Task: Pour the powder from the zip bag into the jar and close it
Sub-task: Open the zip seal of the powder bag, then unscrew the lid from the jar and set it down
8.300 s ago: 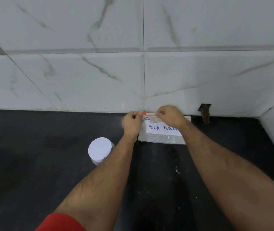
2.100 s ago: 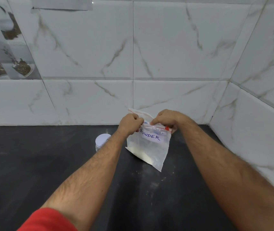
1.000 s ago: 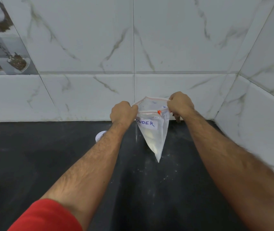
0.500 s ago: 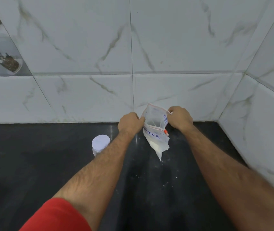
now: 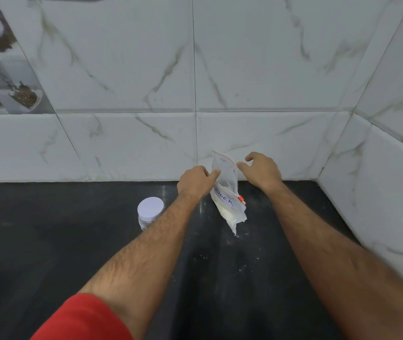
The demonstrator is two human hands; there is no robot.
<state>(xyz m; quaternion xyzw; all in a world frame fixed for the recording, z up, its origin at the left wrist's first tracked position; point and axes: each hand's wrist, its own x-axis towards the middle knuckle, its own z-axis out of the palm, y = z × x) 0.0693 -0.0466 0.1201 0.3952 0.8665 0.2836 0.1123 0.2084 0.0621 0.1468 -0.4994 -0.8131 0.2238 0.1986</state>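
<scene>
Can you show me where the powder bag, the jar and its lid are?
zip bag [image 5: 227,207]: head view, on its handwritten label.
jar [image 5: 144,220]: head view, on its clear side wall.
lid [image 5: 150,207]: head view, on its white top.

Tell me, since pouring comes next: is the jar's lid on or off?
On. The white lid sits flat on the jar.

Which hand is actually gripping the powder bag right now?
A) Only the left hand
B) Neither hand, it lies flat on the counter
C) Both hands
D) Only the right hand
A: the left hand pinches the upper edge of the zip bag, while the right hand hovers beside it with fingers spread open, off the plastic.
</scene>
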